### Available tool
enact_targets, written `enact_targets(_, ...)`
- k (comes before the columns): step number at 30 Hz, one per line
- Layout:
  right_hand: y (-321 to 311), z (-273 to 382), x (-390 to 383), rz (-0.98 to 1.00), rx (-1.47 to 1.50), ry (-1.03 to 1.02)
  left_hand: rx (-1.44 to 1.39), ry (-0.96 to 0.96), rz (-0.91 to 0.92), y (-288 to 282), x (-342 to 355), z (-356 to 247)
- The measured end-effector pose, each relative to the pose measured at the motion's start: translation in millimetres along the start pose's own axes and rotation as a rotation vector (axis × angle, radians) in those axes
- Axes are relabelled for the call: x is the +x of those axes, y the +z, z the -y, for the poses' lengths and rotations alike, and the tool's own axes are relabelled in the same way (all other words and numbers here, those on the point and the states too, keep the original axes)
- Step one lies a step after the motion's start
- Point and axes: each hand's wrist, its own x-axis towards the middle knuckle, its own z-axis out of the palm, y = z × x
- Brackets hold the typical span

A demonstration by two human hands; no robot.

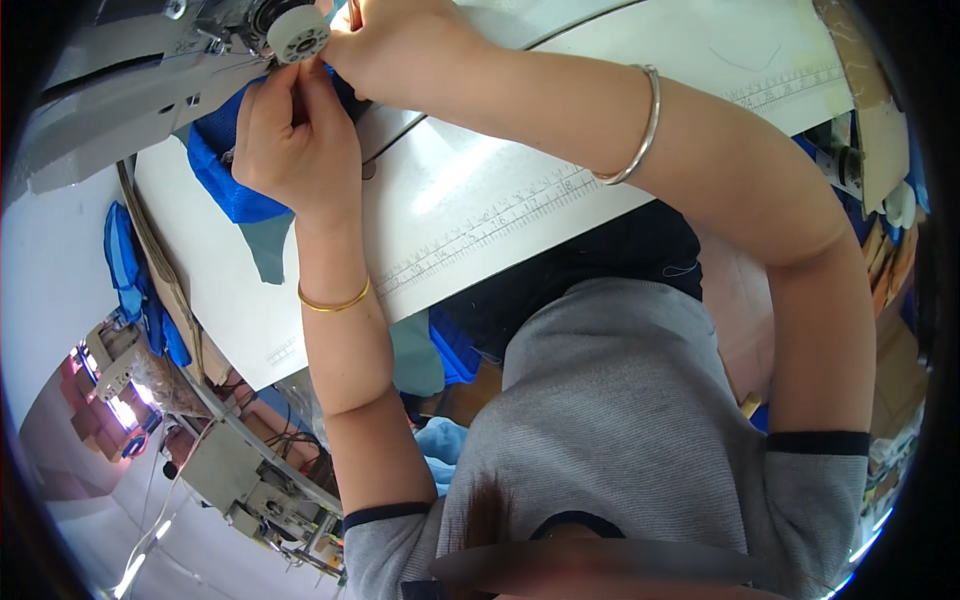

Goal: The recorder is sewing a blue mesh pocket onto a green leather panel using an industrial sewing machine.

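Note:
My left hand [290, 145], with a thin gold bracelet on the forearm, is closed in a pinch just below the white round dial [298, 35] of a sewing machine [130, 80]. Whatever lies between its fingertips is too small to make out. Bright blue cloth [225, 190] lies bunched under and beside this hand, with a grey-green piece of fabric [265, 250] hanging below it. My right hand [390, 45] reaches in from the right, its fingers bent close to the left fingertips beside the dial. Those fingers are partly hidden at the top edge, and what they hold is unclear.
A white worktop [450, 220] with printed ruler scales runs under my forearms. Blue cloth strips [135, 280] hang at its left side. Below the worktop is a blue plastic bin [457, 345]. Another machine [270, 510] stands at the lower left, with cables around it.

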Motion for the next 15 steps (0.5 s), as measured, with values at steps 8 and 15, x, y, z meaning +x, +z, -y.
enact_targets(8,18.4,-21.2,-5.3,-0.239,-0.231,-0.348,0.000,0.172,0.002,-10.1,3.9,9.0)
enact_targets(15,-26.2,-18.1,-42.1,0.094,-0.038,-0.117,0.048,0.304,0.156,-44.8,13.2,-13.3)
